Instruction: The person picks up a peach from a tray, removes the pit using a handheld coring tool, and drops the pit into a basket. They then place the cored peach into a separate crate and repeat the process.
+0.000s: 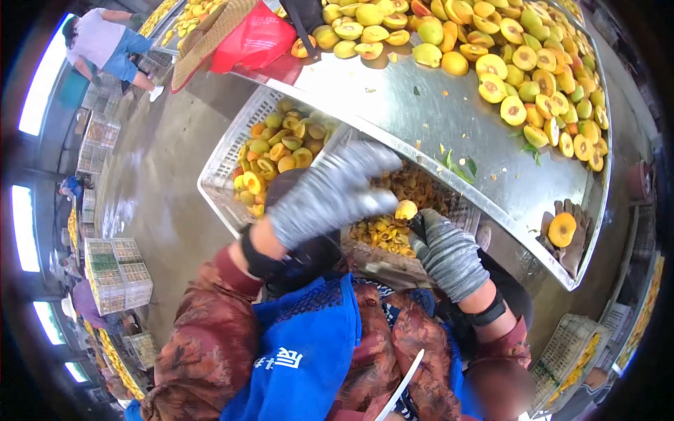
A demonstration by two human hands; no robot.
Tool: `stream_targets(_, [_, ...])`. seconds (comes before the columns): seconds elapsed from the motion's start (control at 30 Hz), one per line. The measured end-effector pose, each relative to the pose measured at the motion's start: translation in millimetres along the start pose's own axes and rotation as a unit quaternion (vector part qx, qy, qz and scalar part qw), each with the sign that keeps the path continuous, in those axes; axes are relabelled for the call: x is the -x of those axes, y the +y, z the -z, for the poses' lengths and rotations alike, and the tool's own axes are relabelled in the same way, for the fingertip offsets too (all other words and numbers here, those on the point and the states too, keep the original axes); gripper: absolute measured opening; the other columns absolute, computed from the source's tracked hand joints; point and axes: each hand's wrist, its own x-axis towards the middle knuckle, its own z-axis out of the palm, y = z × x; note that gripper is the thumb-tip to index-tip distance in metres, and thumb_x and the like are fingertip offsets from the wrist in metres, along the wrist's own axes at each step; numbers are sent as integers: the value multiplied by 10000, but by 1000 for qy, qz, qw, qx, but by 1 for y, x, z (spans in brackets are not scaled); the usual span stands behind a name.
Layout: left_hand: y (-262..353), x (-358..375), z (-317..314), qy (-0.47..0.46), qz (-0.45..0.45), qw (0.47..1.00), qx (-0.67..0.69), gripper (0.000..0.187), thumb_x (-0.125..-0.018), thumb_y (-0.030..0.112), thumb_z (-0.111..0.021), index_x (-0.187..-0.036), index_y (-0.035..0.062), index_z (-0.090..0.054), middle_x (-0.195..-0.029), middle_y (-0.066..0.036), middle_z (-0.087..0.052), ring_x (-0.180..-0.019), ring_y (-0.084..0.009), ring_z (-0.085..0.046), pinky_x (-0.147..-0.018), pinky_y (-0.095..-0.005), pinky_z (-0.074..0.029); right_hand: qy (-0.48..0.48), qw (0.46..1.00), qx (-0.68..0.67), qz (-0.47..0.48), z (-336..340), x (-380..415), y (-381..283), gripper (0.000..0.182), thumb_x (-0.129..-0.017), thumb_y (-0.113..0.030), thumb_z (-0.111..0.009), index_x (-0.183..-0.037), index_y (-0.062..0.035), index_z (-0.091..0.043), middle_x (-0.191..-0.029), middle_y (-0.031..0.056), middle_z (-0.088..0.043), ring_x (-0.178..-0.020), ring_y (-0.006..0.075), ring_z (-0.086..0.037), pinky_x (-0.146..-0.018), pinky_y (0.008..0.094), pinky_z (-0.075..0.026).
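Observation:
My left hand (333, 189), in a grey striped knit glove, is stretched out above the crates with its fingers apart. It is smeared by motion, and I see nothing in it. My right hand (446, 256), gloved alike, is closed around a small dark tool (418, 224), mostly hidden by the fingers. A small pale yellow round piece of fruit (406, 210) is at the tool's tip. Below the hands, a crate holds yellow and brown fruit scraps (382, 235). To the left, a white plastic crate (217, 172) contains halved yellow peaches (281, 144).
A metal table (365, 98) with a raised rim carries a heap of cut peaches (526, 77). One peach half (562, 229) lies by a brown glove (580, 238) at its corner. A red bag (253, 38) hangs over the edge. Stacked crates (118, 275) and a person (105, 42) are farther left.

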Motion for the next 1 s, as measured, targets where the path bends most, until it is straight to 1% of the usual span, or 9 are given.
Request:
stream_targets(0.07, [-17,-6,-25,-129,-123,968,-177,374,-738,192,-627,-1062,29,-536,-966,-119,-551,-888,-247,-537,-785,-311,-436,-36,999,1,-35,0,-2,-2,287,-761,-195,-568,-981,-27,-492,-795,185,-580,-752,342,-571,-667,395,-450])
stream_targets(0.27, [-25,-7,-51,-90,-211,912,-341,290,-740,146,-544,-1013,52,-563,-947,-103,-557,-837,-251,-534,-747,-356,-441,5,1000,13,-9,-4,-1,7,283,-766,-222,-553,-972,-35,-498,-778,187,-589,-711,340,-579,-605,422,-457])
stream_targets(0.33, [-19,-7,-56,-71,-256,858,-441,317,-717,147,-515,-1019,66,-566,-984,-100,-560,-846,-250,-535,-745,-367,-434,36,999,16,-1,-12,-4,19,270,-776,-234,-549,-959,-41,-502,-757,180,-584,-671,338,-574,-575,427,-451])
stream_targets(0.5, [-24,-12,-60,-38,-304,833,-461,329,-688,139,-501,-1003,83,-578,-1027,-96,-561,-838,-253,-536,-747,-380,-429,-7,999,4,33,-24,-3,27,238,-774,-212,-519,-924,-29,-497,-725,179,-579,-645,324,-580,-541,417,-454])
stream_targets(0.6, [-24,-15,-58,-12,-298,853,-428,302,-697,96,-523,-992,84,-583,-1031,-91,-564,-864,-258,-538,-772,-367,-426,-23,996,82,17,-19,-1,24,193,-760,-168,-511,-899,-34,-501,-708,169,-580,-637,311,-588,-513,410,-452])
stream_targets(0.7, [-5,-24,-45,-53,-222,937,-265,248,-718,26,-569,-964,54,-593,-1057,-100,-555,-931,-249,-540,-807,-326,-425,-16,993,110,44,-4,8,29,169,-748,-127,-498,-892,-40,-510,-699,156,-581,-631,300,-593,-496,405,-452])
stream_targets(0.8, [-4,-53,-32,-51,-51,994,-82,322,-717,65,-603,-1036,43,-567,-1147,-126,-503,-1082,-247,-464,-918,-334,-367,-46,988,133,63,5,16,23,152,-765,-113,-466,-894,-55,-521,-713,142,-583,-638,295,-594,-503,403,-456])
stream_targets(0.87, [11,-94,-25,-24,-193,950,-246,373,-716,120,-626,-1066,30,-534,-1158,-186,-471,-1064,-308,-472,-915,-367,-383,-59,991,91,79,2,22,20,157,-774,-111,-452,-900,-68,-534,-724,131,-582,-653,289,-595,-517,396,-460])
stream_targets(1.0, [28,-190,-53,-23,-146,921,-360,633,-692,161,-652,-1257,135,-368,-1295,-130,-361,-1167,-299,-377,-950,-359,-346,-29,994,48,92,-13,23,23,142,-727,-199,-533,-799,-81,-566,-682,104,-593,-653,266,-599,-489,390,-451])
